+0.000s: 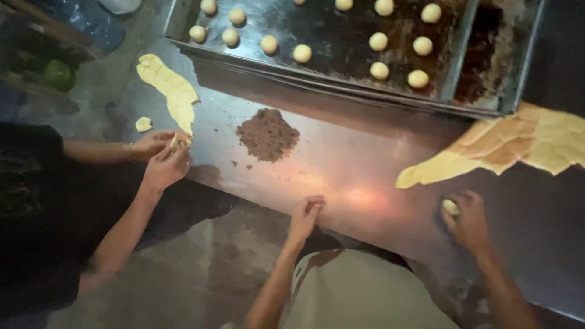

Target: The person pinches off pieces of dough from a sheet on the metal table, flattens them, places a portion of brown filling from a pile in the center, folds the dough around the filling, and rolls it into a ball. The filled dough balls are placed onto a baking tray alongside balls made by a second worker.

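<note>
My right hand (468, 220) is curled around a small pale dough ball (450, 206), low over the shiny metal table (341, 176). Just beyond it lies a large scored sheet of yellow dough (506, 146). My left hand (306, 216) rests near the table's front edge with its fingers pinched together; whether anything is in them is hidden. A mound of brown crumbly filling (267, 134) sits up and to the left of that hand.
A co-worker's two hands (163, 155) at the left shape a dough piece beside another dough strip (170, 88) and a small scrap (143, 124). A dark baking tray (329, 67) with several dough balls lies across the far side of the table.
</note>
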A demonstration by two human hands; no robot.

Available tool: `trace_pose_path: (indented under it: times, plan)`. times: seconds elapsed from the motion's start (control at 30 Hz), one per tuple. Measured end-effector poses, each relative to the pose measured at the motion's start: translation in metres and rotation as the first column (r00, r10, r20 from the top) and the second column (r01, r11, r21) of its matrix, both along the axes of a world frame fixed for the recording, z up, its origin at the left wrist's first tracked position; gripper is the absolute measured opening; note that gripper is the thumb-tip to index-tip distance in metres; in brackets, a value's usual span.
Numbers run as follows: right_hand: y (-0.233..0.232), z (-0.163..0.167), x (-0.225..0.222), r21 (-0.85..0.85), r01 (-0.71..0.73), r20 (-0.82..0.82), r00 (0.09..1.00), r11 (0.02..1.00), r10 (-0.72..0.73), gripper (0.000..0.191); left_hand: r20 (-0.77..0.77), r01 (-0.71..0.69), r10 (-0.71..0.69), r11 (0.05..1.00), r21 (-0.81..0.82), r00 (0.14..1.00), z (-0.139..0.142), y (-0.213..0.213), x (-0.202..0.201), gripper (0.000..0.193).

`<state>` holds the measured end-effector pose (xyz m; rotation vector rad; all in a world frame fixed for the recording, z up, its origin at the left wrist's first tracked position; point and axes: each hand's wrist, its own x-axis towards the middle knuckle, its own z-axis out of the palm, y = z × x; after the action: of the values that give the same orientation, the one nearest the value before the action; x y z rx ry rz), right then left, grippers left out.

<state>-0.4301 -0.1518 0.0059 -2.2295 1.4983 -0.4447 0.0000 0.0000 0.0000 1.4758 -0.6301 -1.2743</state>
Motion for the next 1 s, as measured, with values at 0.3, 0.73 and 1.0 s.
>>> trace_pose_path:
  times: [0.3,0.73,1.0]
  plan:
    - [-0.223,0.182,0.284,-0.444,-0.153,0.291,0.907,0.883,0.304,0.037,0.014,-0.086,0.086,0.996,-0.01,0.996,-0.009,-0.014,0.1,0.027]
    - [-0.22,0.08,0.342,-0.528,0.025,0.217,0.97,0.849,0.107,0.037,0.074,-0.199,0.188,0.961,0.191,0.979,-0.003,0.03,0.166,0.03]
    - [-0.014,-0.015,0.057,-0.405,0.406,0.145,0.913,0.819,-0.381,0.022,0.076,0.085,-0.087,0.996,0.022,0.993,-0.008,-0.022,0.091,0.029]
